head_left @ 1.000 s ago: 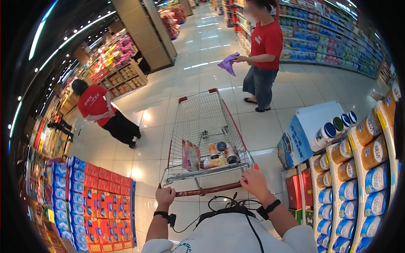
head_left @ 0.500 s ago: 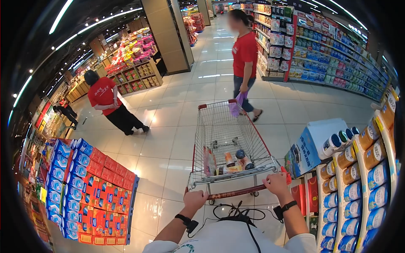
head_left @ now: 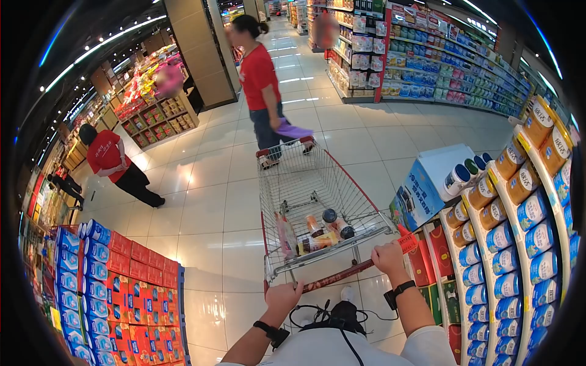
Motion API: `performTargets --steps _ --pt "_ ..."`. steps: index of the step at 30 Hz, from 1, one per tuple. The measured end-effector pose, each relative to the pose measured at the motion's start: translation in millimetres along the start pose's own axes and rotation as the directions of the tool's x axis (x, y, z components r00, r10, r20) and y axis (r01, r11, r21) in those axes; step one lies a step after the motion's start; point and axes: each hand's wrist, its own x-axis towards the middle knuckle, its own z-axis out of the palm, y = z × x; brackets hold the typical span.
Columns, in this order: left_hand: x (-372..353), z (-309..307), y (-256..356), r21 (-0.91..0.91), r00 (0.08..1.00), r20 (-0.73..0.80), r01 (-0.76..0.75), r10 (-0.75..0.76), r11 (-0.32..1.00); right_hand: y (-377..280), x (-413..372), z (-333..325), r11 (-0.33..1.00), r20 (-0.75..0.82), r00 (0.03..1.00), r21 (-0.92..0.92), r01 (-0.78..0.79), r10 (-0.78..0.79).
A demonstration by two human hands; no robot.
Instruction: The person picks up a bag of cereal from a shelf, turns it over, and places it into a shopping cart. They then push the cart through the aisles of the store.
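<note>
My left hand (head_left: 284,297) is curled around the left part of the slim, dark-red handle (head_left: 339,277), and my right hand (head_left: 388,256) is wrapped around its right part, fingers folded over the bar. The shopping cart (head_left: 342,192) stands directly ahead of me on glossy square floor tiles (head_left: 201,238), its tapering basket made of thin metal mesh with red edging. Inside, near my end, lie a flat, glossy packet (head_left: 285,235), an orange cylindrical container (head_left: 314,226) and a jar with a round dark lid (head_left: 330,215). Smooth cylindrical tins (head_left: 506,262) line shelves to my right; boxy red cartons (head_left: 146,293) are stacked left. Beyond the cart, a person in red (head_left: 259,76) holds a limp purple cloth (head_left: 294,129).
</note>
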Motion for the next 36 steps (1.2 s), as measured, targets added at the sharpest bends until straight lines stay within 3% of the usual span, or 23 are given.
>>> performTargets --steps 10,14,20,22,23,25,29,31,34,36 --pt "23 -3 1 0.061 0.996 -0.053 0.070 -0.066 0.996 5 17 5 0.995 -0.109 0.993 0.093 0.044 -0.034" --pt "44 6 -5 0.082 0.993 -0.098 0.081 -0.073 0.993 13 34 14 0.995 -0.071 0.997 0.098 0.019 -0.012" --pt "74 1 -7 0.152 0.982 -0.185 0.066 -0.037 0.986 26 64 17 0.989 0.180 0.983 0.136 -0.053 0.028" --pt "86 3 -11 0.110 0.980 -0.190 0.081 -0.059 0.991 33 79 7 0.986 0.404 0.913 0.164 -0.009 -0.059" --pt "92 3 -15 0.110 0.979 -0.193 0.085 -0.062 0.990 41 85 8 0.986 0.402 0.913 0.165 -0.005 -0.063" --pt "104 -1 -17 0.189 0.974 -0.225 0.029 0.015 0.982 59 97 10 0.943 0.504 0.819 0.307 0.127 -0.274" --pt "134 -8 -18 0.175 0.979 -0.200 0.063 -0.027 0.983 92 126 15 0.951 0.568 0.765 0.217 0.219 -0.305" --pt "152 -8 -20 0.166 0.976 -0.212 0.076 -0.040 0.983 93 140 12 0.978 0.636 0.745 0.164 0.126 -0.203" --pt "180 -7 -27 0.174 0.982 -0.187 0.069 -0.036 0.982 94 159 6 0.989 0.637 0.757 0.121 0.086 -0.144" --pt "201 -7 -32 0.156 0.967 -0.254 0.024 0.017 0.987 98 168 14 0.989 0.610 0.779 0.127 0.081 -0.142"
